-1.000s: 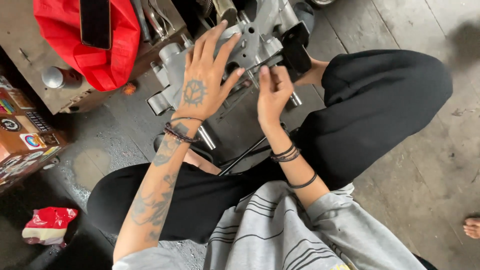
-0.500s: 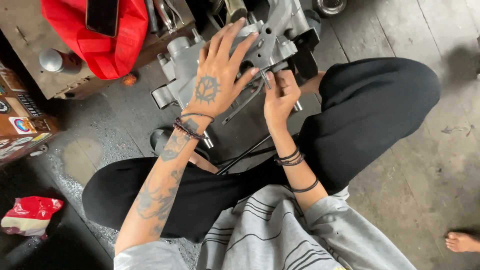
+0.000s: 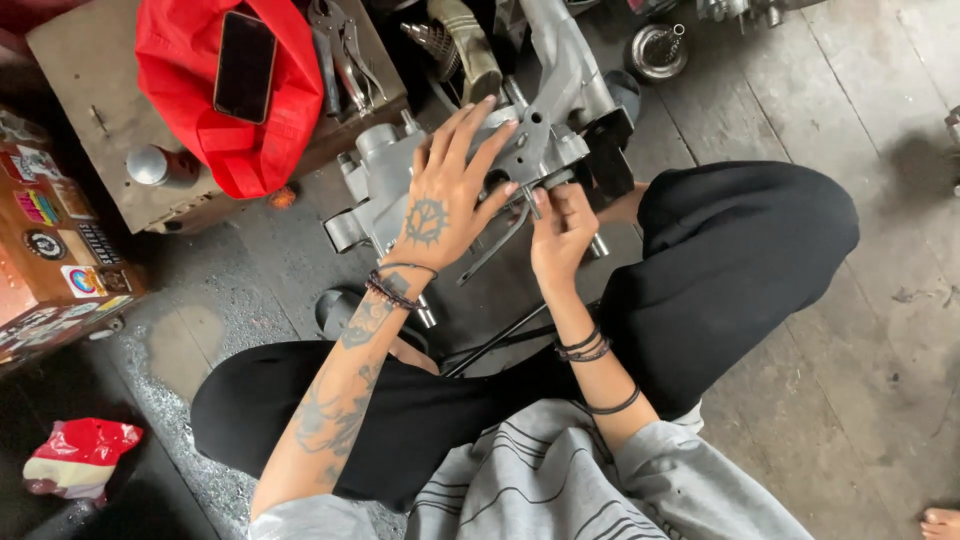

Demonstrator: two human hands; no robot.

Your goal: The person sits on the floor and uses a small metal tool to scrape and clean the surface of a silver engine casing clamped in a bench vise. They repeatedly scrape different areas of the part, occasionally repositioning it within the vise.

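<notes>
Left hand [image 3: 445,205] lies spread flat on the grey engine casing [image 3: 385,180] (fingers splayed); right hand [image 3: 562,232] pinches a thin metal rod [image 3: 500,245].

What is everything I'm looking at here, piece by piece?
engine casing: one, silver-grey metal, on the floor between the knees
thin rod: one, grey, by the casing under both hands
phone: one, black, on the red cloth
red cloth: one, over the metal box
metal box: one, grey-brown, upper left
pliers: one pair, steel, on the box
stickered case: one, brown, far left
left hand: spread flat on the casing
right hand: fingers pinching at the casing's edge
</notes>
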